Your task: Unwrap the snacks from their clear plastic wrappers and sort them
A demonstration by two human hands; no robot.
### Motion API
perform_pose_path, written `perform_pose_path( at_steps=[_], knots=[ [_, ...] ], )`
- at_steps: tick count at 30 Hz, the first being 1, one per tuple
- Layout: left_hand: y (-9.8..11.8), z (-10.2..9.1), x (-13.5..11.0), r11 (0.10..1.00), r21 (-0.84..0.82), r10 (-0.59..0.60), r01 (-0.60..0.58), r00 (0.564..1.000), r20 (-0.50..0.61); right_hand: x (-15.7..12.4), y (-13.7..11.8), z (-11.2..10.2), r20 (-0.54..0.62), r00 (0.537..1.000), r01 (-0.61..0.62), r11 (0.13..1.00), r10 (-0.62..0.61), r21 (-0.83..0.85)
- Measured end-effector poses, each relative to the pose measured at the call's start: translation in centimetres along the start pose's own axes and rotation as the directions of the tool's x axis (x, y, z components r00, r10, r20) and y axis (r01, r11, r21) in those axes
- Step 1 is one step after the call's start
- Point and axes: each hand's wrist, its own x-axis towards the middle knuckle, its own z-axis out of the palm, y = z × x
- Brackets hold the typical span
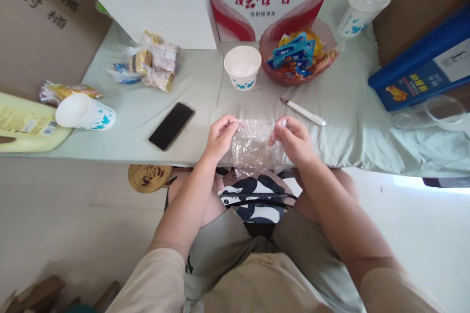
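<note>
A clear plastic bag (pixel 253 149) is stretched between my two hands at the table's front edge, its lower part hanging over my lap. My left hand (pixel 222 138) pinches the bag's upper left corner between thumb and fingers. At the upper right corner, my right hand (pixel 293 138) is closed on the crinkled plastic. Beyond the bag stands an upright white paper cup (pixel 242 80) with blue leaf prints. A white pen-like tool (pixel 303 111) lies just past my right hand. To the left of my left hand is a black smartphone (pixel 172 126).
A pinkish glass bowl (pixel 270 71) holds blue and yellow snack packets. Wrapped snacks (pixel 157 61) lie at the left back. Paper cups (pixel 86 111) (pixel 362 10), one lying on its side at left, flank the table (pixel 345 137). Boxes (pixel 271 5) line the back; a blue package (pixel 422 63) is at right.
</note>
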Motion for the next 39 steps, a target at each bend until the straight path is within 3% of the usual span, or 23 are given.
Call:
perform_pose_path(
  at_steps=[3,7,10,13,15,19,24,30,33,36,39],
  knots=[
    [-0.5,1.5,0.4,0.97,-0.147,-0.205,0.194,0.977,-0.063,0.6,0.6,0.2,-0.125,0.976,-0.144,0.961,0.177,0.237],
    [0.0,1.9,1.4,0.908,-0.288,-0.348,0.304,0.93,-0.117,0.8,0.8,0.1,0.008,0.966,-0.254,0.947,0.258,0.197],
    [0.4,1.6,1.8,0.83,-0.402,-0.411,0.386,0.911,0.026,1.0,0.9,-0.1,-0.057,0.97,-0.229,0.964,0.238,0.138],
    [0.3,1.8,1.7,0.788,-0.405,-0.417,0.464,0.886,0.204,1.2,0.8,-0.2,-0.137,0.97,-0.178,0.971,0.2,0.158],
    [0.0,2.1,1.7,0.799,-0.393,-0.412,0.455,0.891,0.193,1.2,0.6,-0.2,-0.078,0.974,-0.2,0.97,0.212,0.14],
    [-0.6,2.4,1.6,0.888,-0.308,-0.34,0.342,0.938,0.062,0.7,0.3,-0.3,0.016,0.96,-0.28,0.96,0.28,0.006],
    [-0.4,2.1,1.4,0.914,-0.15,-0.359,0.378,0.923,0.139,0.6,0.6,0.0,-0.037,0.96,-0.273,0.957,0.278,0.097],
    [1.6,1.5,1.6,0.798,-0.393,-0.399,0.456,0.89,0.223,0.6,-0.1,-0.4,0.032,0.962,-0.27,0.938,0.27,0.216],
    [2.0,1.1,1.8,0.774,-0.419,-0.412,0.474,0.881,0.234,0.4,-0.5,-0.9,0.077,0.96,-0.281,0.938,0.271,0.202],
    [1.4,0.6,1.9,0.85,-0.328,-0.359,0.412,0.909,0.211,0.4,-0.4,-1.1,0.052,0.965,-0.259,0.963,0.255,0.077],
    [0.4,0.1,2.0,0.933,-0.199,-0.278,0.3,0.951,0.133,0.8,0.0,-0.9,-0.061,0.97,-0.233,0.971,0.236,0.052]
  ],
)
